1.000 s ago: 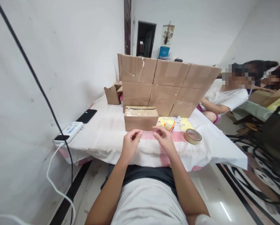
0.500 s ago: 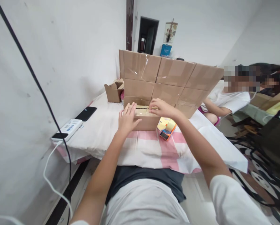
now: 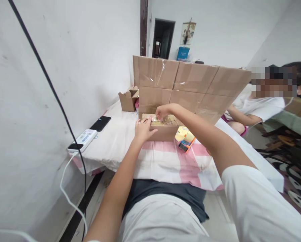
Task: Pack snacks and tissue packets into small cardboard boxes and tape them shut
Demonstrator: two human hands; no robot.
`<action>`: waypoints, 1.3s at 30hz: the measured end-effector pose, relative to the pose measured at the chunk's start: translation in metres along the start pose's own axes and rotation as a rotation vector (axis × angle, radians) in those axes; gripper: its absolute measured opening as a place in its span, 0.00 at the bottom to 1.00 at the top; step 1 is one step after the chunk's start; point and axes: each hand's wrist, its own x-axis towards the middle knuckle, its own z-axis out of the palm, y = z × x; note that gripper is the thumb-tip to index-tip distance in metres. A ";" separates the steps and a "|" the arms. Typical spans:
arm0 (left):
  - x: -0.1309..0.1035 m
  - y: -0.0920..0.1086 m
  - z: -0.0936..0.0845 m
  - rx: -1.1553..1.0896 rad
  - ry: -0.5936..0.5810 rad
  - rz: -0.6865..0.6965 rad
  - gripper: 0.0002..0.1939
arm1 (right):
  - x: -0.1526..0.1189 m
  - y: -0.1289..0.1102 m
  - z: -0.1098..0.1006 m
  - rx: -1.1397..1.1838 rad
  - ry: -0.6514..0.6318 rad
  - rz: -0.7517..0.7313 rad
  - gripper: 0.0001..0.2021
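A small closed cardboard box [image 3: 164, 133] stands on the cloth-covered table in front of me. My left hand [image 3: 143, 130] lies on its left end, fingers spread over the top edge and thumb along the front. Over the top of the box, my right hand [image 3: 162, 111] is bent inward with its fingers curled together against the surface. Shiny clear tape [image 3: 154, 118] shows beside those fingertips; whatever they pinch is hidden. Right of the box sits an orange tape dispenser [image 3: 187, 145] with a yellowish roll.
Behind the box rises a tall wall of taped cardboard boxes [image 3: 188, 77]. An open carton [image 3: 127, 101] stands at the back left. A black phone [image 3: 100, 123] and a white power strip [image 3: 83, 139] with a cable lie left. A person [image 3: 258, 106] sits at the right.
My right hand has moved left along the box top, and its fingers have curled in. The dark slit along the top no longer shows. My left hand stays on the box; the view has shifted slightly.
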 end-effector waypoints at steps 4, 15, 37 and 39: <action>-0.002 0.000 0.001 -0.002 0.004 0.013 0.37 | 0.001 -0.008 0.004 -0.034 0.021 0.037 0.21; -0.004 0.003 0.000 -0.003 0.008 -0.009 0.32 | 0.002 0.011 0.010 -0.060 0.306 0.348 0.43; 0.021 0.048 0.013 0.131 -0.140 -0.112 0.27 | -0.007 0.039 0.053 0.292 0.180 0.256 0.37; 0.021 0.049 0.015 0.127 -0.127 -0.112 0.25 | -0.009 0.045 0.053 0.331 0.198 0.269 0.38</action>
